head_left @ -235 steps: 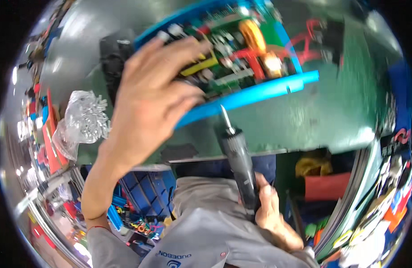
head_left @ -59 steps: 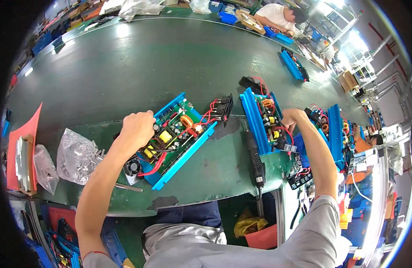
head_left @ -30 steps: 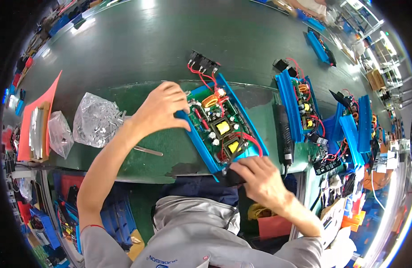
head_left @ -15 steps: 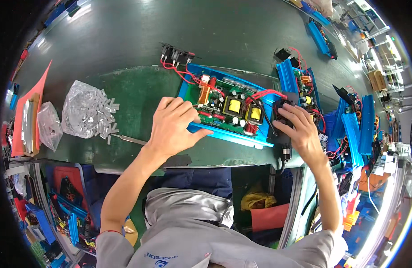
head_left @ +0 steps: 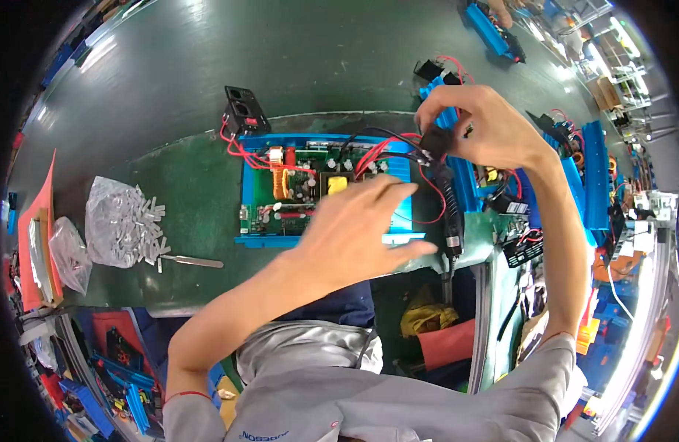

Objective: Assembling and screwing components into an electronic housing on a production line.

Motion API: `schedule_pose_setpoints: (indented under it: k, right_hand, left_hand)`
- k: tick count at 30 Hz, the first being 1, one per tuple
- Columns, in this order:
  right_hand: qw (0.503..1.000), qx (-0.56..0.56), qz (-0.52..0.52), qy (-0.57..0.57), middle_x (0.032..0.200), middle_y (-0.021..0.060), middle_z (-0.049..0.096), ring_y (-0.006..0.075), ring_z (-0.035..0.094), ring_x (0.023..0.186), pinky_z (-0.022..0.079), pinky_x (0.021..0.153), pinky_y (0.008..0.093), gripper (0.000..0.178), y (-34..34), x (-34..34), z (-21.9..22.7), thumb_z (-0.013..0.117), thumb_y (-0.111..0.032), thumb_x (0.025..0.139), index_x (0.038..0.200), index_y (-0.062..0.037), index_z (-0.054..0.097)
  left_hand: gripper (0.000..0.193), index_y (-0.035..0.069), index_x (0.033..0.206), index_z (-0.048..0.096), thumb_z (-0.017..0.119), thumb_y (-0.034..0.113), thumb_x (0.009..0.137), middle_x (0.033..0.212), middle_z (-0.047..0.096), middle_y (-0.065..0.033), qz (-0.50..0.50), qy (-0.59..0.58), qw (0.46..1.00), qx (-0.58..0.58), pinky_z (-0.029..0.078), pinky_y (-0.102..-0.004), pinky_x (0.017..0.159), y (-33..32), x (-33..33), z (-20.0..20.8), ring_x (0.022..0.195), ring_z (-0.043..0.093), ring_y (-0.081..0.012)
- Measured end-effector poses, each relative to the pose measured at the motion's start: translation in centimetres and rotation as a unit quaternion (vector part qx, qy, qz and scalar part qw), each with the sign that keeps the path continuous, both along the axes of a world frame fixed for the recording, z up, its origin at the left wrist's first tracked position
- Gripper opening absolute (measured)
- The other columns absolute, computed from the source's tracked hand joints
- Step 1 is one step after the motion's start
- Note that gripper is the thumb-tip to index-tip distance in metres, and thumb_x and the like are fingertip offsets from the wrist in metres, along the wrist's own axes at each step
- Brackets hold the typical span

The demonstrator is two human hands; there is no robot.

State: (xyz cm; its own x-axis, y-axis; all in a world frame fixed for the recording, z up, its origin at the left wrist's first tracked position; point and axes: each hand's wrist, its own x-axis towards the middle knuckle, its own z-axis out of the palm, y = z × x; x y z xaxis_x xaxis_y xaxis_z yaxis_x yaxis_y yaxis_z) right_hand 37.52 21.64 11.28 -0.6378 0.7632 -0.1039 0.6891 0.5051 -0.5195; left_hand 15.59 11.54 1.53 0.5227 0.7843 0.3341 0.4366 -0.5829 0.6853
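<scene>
A blue metal housing with a green circuit board lies on the bench before me. Fingers apart, my left hand hovers over its right half and hides part of the board. My right hand pinches a small black end panel, raised beside the housing's right end. Red and black wires run from that panel to the board. Another black panel with sockets stands behind the housing's left corner on red wires. Below my right hand is a black pen-shaped power screwdriver with a cable.
At left lie a clear bag of small grey pieces, tweezers and a red folder. More blue housings crowd the right side. A person's hand touches a blue unit at far right.
My right hand has lifted the black end panel up and away from the bench. My left hand has moved right, over the board. The housing has turned straighter and shifted left.
</scene>
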Motion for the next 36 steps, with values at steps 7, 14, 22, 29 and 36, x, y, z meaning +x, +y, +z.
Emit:
schedule_pose_setpoints:
  k: [7,14,22,29,36]
  right_hand:
    - [0.998,-0.048,-0.04,-0.016,0.096,0.0041,0.069,0.0151,0.065,0.092,0.056,0.079,0.032,0.019,0.9,0.9,-0.7,0.073,-0.003,0.078,0.097,-0.0021,0.068]
    - [0.999,-0.044,0.004,0.007,0.094,0.0048,0.069,0.0157,0.064,0.091,0.055,0.081,0.0313,0.021,2.4,0.8,-0.3,0.067,0.003,0.075,0.095,-0.0007,0.067]
    - [0.997,0.02,0.076,0.011,0.09,0.0051,0.069,0.0174,0.064,0.087,0.056,0.075,0.0323,0.02,1.9,1.8,-1.0,0.065,0.006,0.074,0.092,-0.0017,0.066]
    - [0.996,0.025,0.087,0.001,0.091,0.0046,0.069,0.019,0.065,0.087,0.056,0.075,0.0337,0.02,2.3,0.8,-0.2,0.065,0.006,0.075,0.093,-0.0023,0.066]
    - [0.982,0.12,0.141,-0.034,0.096,0.0097,0.067,0.031,0.065,0.094,0.056,0.079,0.0396,0.034,1.1,2.7,-2.1,0.063,0.014,0.064,0.094,-0.0012,0.062]
  left_hand:
    - [0.042,0.001,0.103,0.07,0.072,0.041,0.09,0.087,0.074,-0.0136,-0.096,-0.058,0.956,-0.271,0.054,-0.0408,0.074,1.8,5.1,-3.2,0.083,0.072,-0.0305]
    - [0.048,-0.006,0.087,0.067,0.07,0.042,0.09,0.075,0.071,-0.0204,0.146,0.052,0.968,-0.198,0.056,-0.0468,0.068,1.7,7.2,-0.9,0.074,0.07,-0.0411]
    - [0.025,-0.005,0.097,0.069,0.066,0.02,0.092,0.086,0.074,-0.0151,0.122,-0.095,0.951,-0.269,0.054,-0.0304,0.053,2.6,3.9,-1.0,0.059,0.068,-0.0173]
    - [0.057,-0.011,0.125,0.057,0.067,0.037,0.095,0.091,0.07,-0.0137,0.066,-0.388,0.774,-0.497,0.046,-0.027,0.045,1.0,8.5,-1.3,0.051,0.061,-0.0149]
    - [0.022,0.003,0.101,0.071,0.064,0.023,0.098,0.074,0.066,-0.0043,0.029,-0.107,0.935,-0.337,0.045,-0.0268,0.055,2.8,3.6,-2.5,0.061,0.064,-0.0119]
